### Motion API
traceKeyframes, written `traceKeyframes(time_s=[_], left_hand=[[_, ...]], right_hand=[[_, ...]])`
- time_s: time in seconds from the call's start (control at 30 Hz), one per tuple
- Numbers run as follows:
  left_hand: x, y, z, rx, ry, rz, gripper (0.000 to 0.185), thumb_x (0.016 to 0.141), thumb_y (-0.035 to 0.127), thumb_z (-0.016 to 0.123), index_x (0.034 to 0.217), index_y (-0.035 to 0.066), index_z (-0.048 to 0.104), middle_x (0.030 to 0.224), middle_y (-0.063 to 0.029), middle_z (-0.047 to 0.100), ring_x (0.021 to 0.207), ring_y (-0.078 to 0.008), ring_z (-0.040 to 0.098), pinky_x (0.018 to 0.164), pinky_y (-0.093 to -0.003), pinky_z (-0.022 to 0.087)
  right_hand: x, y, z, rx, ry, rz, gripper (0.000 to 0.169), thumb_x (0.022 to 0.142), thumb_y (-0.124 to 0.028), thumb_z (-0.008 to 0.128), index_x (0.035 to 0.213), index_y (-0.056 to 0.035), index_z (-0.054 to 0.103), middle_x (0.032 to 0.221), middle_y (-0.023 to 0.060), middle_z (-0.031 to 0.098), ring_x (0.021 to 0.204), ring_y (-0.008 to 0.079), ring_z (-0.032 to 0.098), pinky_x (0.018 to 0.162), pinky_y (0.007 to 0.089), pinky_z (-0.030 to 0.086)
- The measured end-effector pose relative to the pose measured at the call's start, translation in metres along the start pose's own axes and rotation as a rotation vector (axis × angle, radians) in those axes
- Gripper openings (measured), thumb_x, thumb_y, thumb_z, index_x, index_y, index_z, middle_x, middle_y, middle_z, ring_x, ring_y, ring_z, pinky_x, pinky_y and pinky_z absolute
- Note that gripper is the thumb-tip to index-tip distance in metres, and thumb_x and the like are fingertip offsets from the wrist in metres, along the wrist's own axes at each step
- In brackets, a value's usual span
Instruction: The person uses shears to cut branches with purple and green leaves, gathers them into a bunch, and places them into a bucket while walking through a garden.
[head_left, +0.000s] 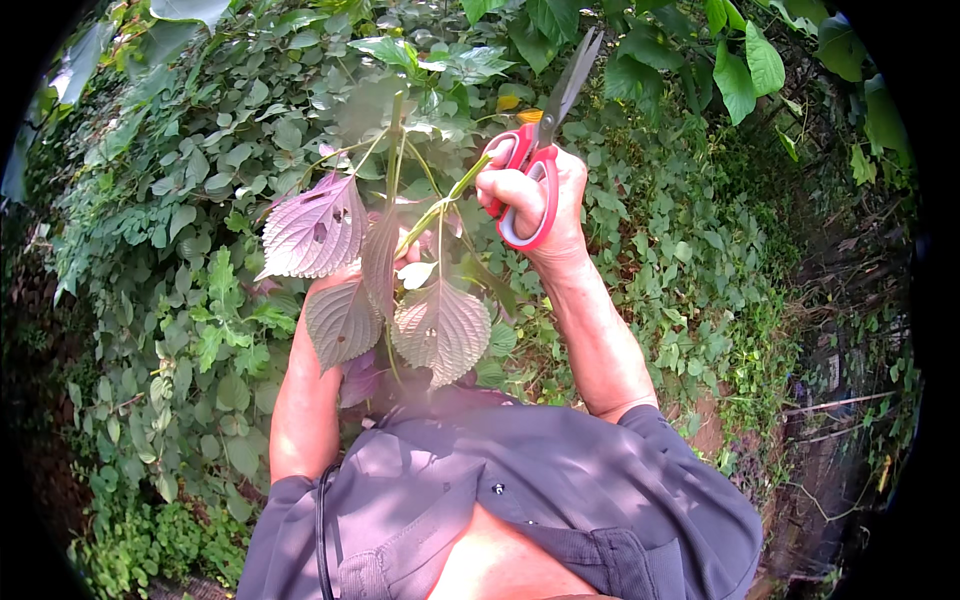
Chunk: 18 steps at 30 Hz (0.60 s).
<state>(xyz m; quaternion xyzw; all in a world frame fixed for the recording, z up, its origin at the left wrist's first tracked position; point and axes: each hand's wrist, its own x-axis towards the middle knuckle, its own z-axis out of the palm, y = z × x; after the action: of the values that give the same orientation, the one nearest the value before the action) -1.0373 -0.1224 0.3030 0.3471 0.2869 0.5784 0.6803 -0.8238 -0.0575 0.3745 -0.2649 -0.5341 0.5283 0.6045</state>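
My right hand (564, 196) grips a pair of scissors (568, 90) with red and grey handles, fingers through the loops. The blades point up and stand slightly apart, with nothing between them. Partly hidden behind leaves, my left hand (410, 255) holds cut green stems (429, 216) that look like perilla. One stem's upper end reaches the thumb of my right hand; whether it is pinched there I cannot tell. Large purplish serrated leaves hang from the stems: one with holes (319, 229) at the left, another (441, 326) lower down, and a third (343, 322) beside it.
Dense leafy plants (202, 150) fill the space ahead and to the left. Broad green leaves (739, 79) overhang at the upper right. Along the right side lies darker ground with thin sticks (840, 403). A black cord (322, 525) runs down my dark shirt (420, 472).
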Motion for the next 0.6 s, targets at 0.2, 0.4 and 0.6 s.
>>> traceKeyframes(time_s=[0.2,0.4,0.6], left_hand=[[0.004,0.011,0.008,-0.132,0.031,-0.144,0.032,0.091,0.017,0.065,0.116,0.004,0.050,0.091,-0.0116,0.061,0.078,-0.0191,0.061,0.064,-0.0291,0.054],[0.008,0.008,-0.006,-0.118,-0.025,-0.196,0.035,0.087,0.014,0.069,0.116,0.006,0.050,0.090,-0.0118,0.061,0.074,-0.0177,0.061,0.056,-0.0253,0.051],[0.012,0.002,-0.015,0.073,-0.032,-0.155,0.035,0.086,0.016,0.070,0.114,0.006,0.051,0.091,-0.0093,0.060,0.074,-0.0142,0.059,0.054,-0.0216,0.048]], right_hand=[[0.007,0.002,0.002,0.043,0.004,-0.059,0.019,0.068,-0.003,0.065,0.085,0.0025,0.060,0.083,0.0126,0.065,0.064,0.0169,0.063,0.056,0.0277,0.050],[0.009,-0.005,0.004,0.115,-0.140,-0.038,0.020,0.067,-0.002,0.069,0.085,0.0025,0.060,0.083,0.0121,0.065,0.068,0.0146,0.064,0.062,0.0272,0.053],[0.002,-0.009,0.008,-0.060,-0.032,-0.042,0.021,0.069,-0.005,0.071,0.083,0.0027,0.059,0.075,0.0081,0.064,0.063,0.0121,0.062,0.058,0.0253,0.051]])
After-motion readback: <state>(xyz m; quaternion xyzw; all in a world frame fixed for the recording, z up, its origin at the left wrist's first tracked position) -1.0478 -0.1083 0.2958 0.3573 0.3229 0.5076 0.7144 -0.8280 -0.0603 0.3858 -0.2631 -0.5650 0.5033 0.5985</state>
